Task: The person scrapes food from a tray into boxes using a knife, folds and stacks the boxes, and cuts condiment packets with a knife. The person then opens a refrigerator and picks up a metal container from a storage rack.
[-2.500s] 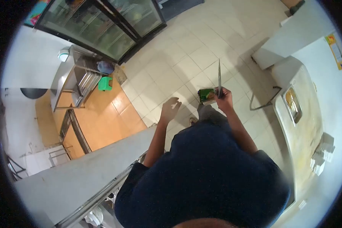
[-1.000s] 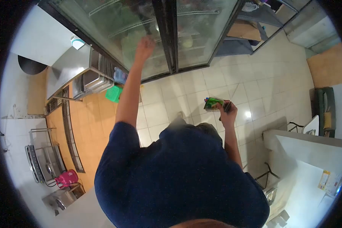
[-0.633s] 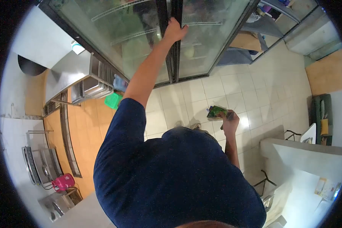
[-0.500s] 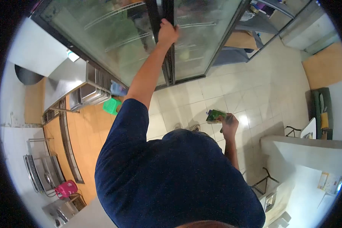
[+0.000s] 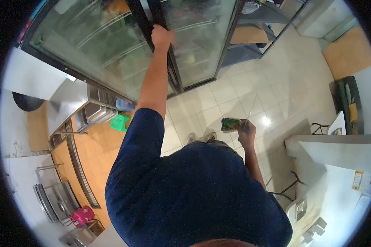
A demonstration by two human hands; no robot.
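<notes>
My left arm stretches up to a tall glass-door fridge (image 5: 193, 55). My left hand (image 5: 162, 38) is closed on the dark door handle (image 5: 149, 22) at the middle upright, where the two doors meet. Behind the fogged glass, wire shelf edges and blurred goods show. Lower down and to the right, my right hand (image 5: 247, 133) holds a small green packet (image 5: 231, 124) by its right end, above the tiled floor. The packet's print is too small to read.
Left of the fridge stands a steel table (image 5: 70, 99) with metal pans below and a green plastic stool (image 5: 119, 122) nearby. A grey shelf rack (image 5: 251, 51) is to the fridge's right. A pink gas cylinder (image 5: 82, 215) sits at lower left; a white partition (image 5: 338, 144) stands at right.
The view has turned slightly, so the fridge and my left hand sit further left. My left hand stays on the handle, and the right still holds the green packet.
</notes>
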